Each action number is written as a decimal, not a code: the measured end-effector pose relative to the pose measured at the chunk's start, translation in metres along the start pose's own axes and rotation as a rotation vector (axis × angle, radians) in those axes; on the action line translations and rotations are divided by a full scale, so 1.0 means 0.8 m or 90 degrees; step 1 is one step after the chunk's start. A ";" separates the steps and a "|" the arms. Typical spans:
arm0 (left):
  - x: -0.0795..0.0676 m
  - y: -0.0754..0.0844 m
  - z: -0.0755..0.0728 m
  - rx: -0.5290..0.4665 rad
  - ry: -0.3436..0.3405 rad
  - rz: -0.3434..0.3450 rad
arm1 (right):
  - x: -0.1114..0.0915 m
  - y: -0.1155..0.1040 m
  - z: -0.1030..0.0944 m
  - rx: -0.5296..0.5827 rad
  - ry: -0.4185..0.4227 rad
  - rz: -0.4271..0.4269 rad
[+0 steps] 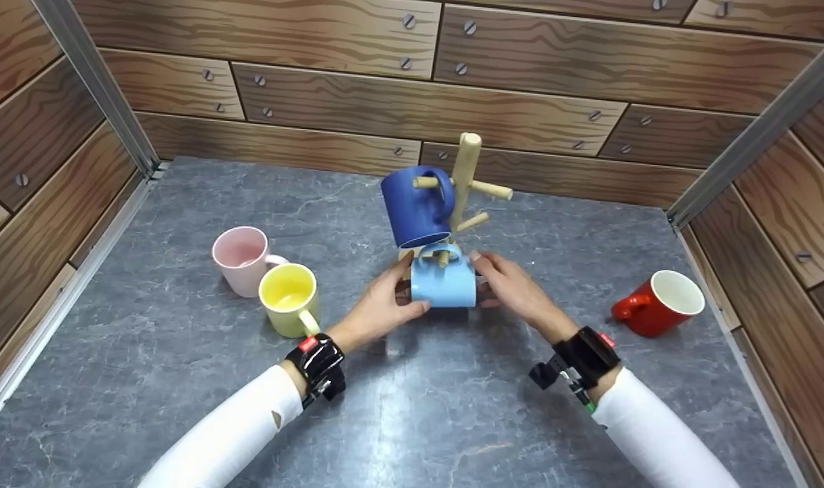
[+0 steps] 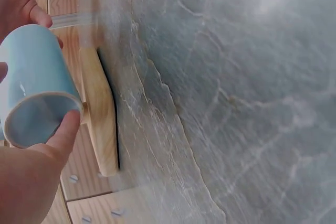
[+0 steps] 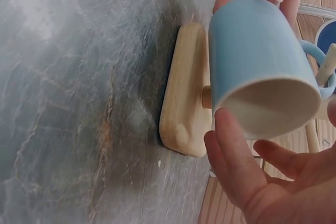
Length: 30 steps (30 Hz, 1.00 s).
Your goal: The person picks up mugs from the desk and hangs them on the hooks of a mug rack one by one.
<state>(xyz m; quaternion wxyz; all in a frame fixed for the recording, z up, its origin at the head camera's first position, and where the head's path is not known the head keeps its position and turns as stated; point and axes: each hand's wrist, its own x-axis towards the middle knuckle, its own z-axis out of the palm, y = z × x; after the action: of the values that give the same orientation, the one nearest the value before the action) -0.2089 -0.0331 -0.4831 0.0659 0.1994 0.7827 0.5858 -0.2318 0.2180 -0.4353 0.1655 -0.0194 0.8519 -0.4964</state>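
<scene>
A light blue mug [image 1: 444, 283] lies on its side at the front of a wooden mug tree [image 1: 465, 176], its handle looped round a low peg. My left hand [image 1: 383, 298] holds the mug's left end, thumb low on its edge. At the other end my right hand [image 1: 510, 288] grips it, with fingertips at the rim in the right wrist view. There the mug's pale mouth faces the right hand. Above it a dark blue mug [image 1: 415, 209] hangs tilted by its handle from a higher peg. In the right wrist view the tree's wooden base [image 3: 184, 93] shows behind the mug.
A pink mug [image 1: 239, 264] and a yellow mug [image 1: 286, 305] stand upright close together on the left. On the right a red mug [image 1: 652, 305] has a white inside. Wood-patterned walls [image 1: 331, 95] enclose the grey marbled tabletop [image 1: 412, 407] at the back and sides.
</scene>
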 end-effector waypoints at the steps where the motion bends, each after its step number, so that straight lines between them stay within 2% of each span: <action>1: -0.001 0.000 -0.001 -0.012 -0.002 0.000 | -0.001 0.001 -0.001 0.001 0.002 -0.001; 5: -0.007 -0.001 -0.004 -0.018 0.004 -0.014 | -0.004 0.006 -0.004 -0.007 0.007 -0.009; 12: -0.017 0.008 -0.013 -0.012 0.055 -0.018 | -0.013 0.011 -0.016 -0.054 0.031 -0.044; 20: -0.020 0.023 -0.024 0.014 0.117 -0.014 | -0.021 0.008 -0.033 -0.126 0.120 -0.104; 26: -0.018 0.040 -0.029 0.040 0.168 0.027 | -0.026 -0.001 -0.043 -0.116 0.150 -0.161; 30: -0.018 0.053 -0.039 0.048 0.181 0.052 | -0.029 -0.010 -0.053 -0.114 0.172 -0.175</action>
<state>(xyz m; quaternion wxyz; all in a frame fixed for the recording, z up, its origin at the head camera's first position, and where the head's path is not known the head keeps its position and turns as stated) -0.1963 -0.0571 -0.4357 -0.0770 0.1488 0.7968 0.5806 -0.2233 0.2539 -0.4036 -0.0220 -0.0831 0.8963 -0.4350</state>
